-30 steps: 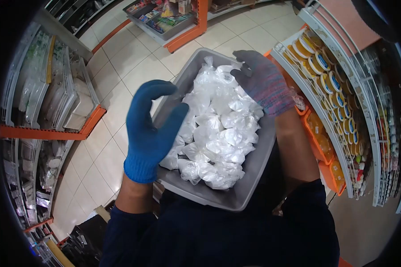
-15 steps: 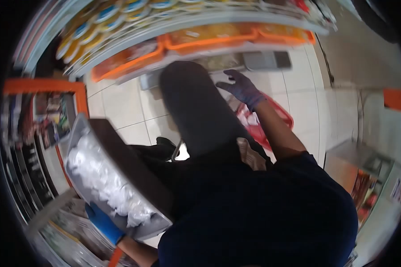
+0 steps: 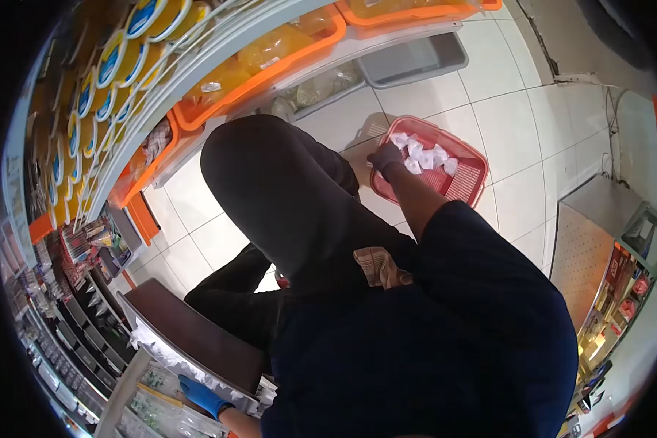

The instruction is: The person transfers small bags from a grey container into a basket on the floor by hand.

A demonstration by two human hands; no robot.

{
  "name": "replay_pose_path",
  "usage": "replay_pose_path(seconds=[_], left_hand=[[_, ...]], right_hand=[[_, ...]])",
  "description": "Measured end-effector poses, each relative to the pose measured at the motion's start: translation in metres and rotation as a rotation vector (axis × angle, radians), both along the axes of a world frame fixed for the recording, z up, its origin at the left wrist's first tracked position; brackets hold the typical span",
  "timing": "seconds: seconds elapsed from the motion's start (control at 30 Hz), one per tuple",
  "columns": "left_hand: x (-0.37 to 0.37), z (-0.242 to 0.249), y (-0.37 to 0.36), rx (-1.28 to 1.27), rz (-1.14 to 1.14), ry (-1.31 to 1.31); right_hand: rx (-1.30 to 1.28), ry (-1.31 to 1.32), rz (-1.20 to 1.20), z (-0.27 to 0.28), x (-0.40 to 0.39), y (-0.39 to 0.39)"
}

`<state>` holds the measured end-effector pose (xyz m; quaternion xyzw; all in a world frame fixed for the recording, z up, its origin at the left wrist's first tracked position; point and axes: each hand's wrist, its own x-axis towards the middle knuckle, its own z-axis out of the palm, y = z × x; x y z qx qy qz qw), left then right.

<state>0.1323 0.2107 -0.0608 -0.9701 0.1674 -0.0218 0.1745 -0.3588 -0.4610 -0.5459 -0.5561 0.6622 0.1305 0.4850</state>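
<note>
On the tiled floor to the right stands a red plastic basket [image 3: 477,175] with several small white plastic bags [image 3: 420,155] in it. My right hand [image 3: 388,160], in a dark glove, has its fingers closed at the basket's left rim. A deep grey bin [image 3: 197,332] leans tilted against my leg at lower left. White plastic bags [image 3: 153,344] show along its far side. My left hand [image 3: 206,398], in a blue glove, holds the bin's outer side, with fingers stretched along it; part of the grip is hidden.
A shelf of yellow tubs [image 3: 113,69] rises at upper left. Below it are orange bins [image 3: 263,69] of bagged goods and a grey tray [image 3: 416,58] on the floor. A metal cabinet [image 3: 584,248] stands at right. My bent leg [image 3: 270,182] fills the middle.
My right hand has come down from above the floor to the red basket's rim. The grey bin has tipped and dropped lower, my left hand moving with it. My view has turned.
</note>
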Motion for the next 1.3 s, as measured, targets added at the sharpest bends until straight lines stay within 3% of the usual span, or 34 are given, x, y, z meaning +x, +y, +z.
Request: replay_pose_path(seconds=[0.03, 0.07, 0.1, 0.17, 0.37, 0.43, 0.53, 0.63, 0.7, 0.77, 0.87, 0.9, 0.97, 1.07, 1.13, 1.23, 1.3], left_hand=[[-0.005, 0.005, -0.01, 0.06, -0.006, 0.017], [-0.01, 0.01, -0.019, -0.106, 0.076, 0.025], [-0.022, 0.014, -0.046, -0.1, 0.079, 0.025], [-0.039, 0.025, -0.098, -0.345, 0.268, -0.019], [-0.021, 0.042, -0.131, -0.258, 0.231, 0.0], [-0.012, 0.04, -0.124, -0.224, 0.197, 0.011], [-0.017, 0.042, -0.137, -0.252, 0.177, 0.044], [-0.029, 0.037, -0.152, -0.201, 0.23, 0.035], [-0.031, 0.035, -0.148, -0.264, 0.222, 0.016], [-0.028, 0.033, -0.143, -0.279, 0.221, -0.002], [-0.02, 0.033, -0.126, -0.253, 0.166, -0.016], [-0.018, 0.034, -0.12, -0.211, 0.108, -0.008], [-0.039, 0.039, -0.143, -0.244, 0.18, -0.003], [-0.038, 0.047, -0.136, -0.2, 0.198, 0.004], [-0.036, 0.042, -0.131, -0.119, 0.148, 0.0], [-0.052, 0.043, -0.128, -0.251, 0.234, -0.014], [-0.057, 0.042, -0.13, -0.273, 0.278, -0.015]], right_hand=[[-0.056, 0.075, 0.144, -0.009, 0.003, 0.001], [-0.256, 0.104, 0.196, -0.023, 0.007, 0.014], [-0.25, 0.104, 0.2, -0.024, 0.003, 0.019], [-0.158, 0.091, 0.109, -0.016, -0.009, 0.043], [-0.417, -0.026, 0.275, -0.007, -0.126, 0.125], [-0.29, 0.161, 0.593, 0.005, -0.153, 0.121], [-0.195, 0.141, 0.761, 0.006, -0.18, 0.12], [0.191, 0.063, 0.973, -0.01, -0.175, 0.083], [0.114, -0.473, 0.635, -0.033, -0.161, 0.058], [0.015, -0.229, 0.622, -0.095, -0.136, 0.041], [-0.131, -0.188, 0.586, -0.172, -0.115, 0.034], [-0.128, -0.193, 0.593, -0.16, -0.102, 0.031], [-0.03, -0.071, 0.331, -0.095, -0.058, 0.014], [-0.01, -0.06, 0.324, -0.045, -0.013, 0.005], [0.025, 0.003, 0.305, -0.053, 0.007, 0.0], [0.061, 0.081, 0.298, -0.043, 0.022, 0.004], [0.034, 0.01, 0.401, -0.086, 0.02, 0.014]])
